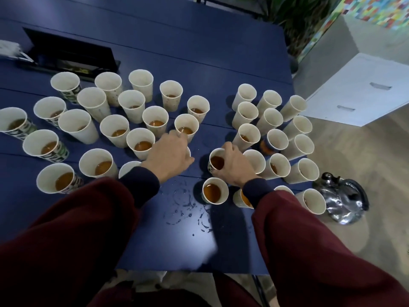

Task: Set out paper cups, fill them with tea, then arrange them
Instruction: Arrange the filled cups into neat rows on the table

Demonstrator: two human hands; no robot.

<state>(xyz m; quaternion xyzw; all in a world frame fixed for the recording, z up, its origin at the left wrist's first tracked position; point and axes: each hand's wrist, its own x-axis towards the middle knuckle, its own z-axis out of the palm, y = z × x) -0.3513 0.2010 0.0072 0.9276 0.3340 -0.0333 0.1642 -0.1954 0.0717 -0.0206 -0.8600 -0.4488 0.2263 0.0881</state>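
Note:
Several paper cups stand on a blue table, most with brown tea in them. My left hand lies over a cup in the middle, which it almost hides; its fingertips touch the rim of a tea-filled cup behind. My right hand grips a patterned cup of tea by its side and rim. Another full cup stands just in front of it. One group of cups fills the left half, a second group stands at the right.
A shiny metal kettle sits on the floor past the table's right edge. A black tray lies at the back left. Spilled drops wet the table near me. A white cabinet stands at the right.

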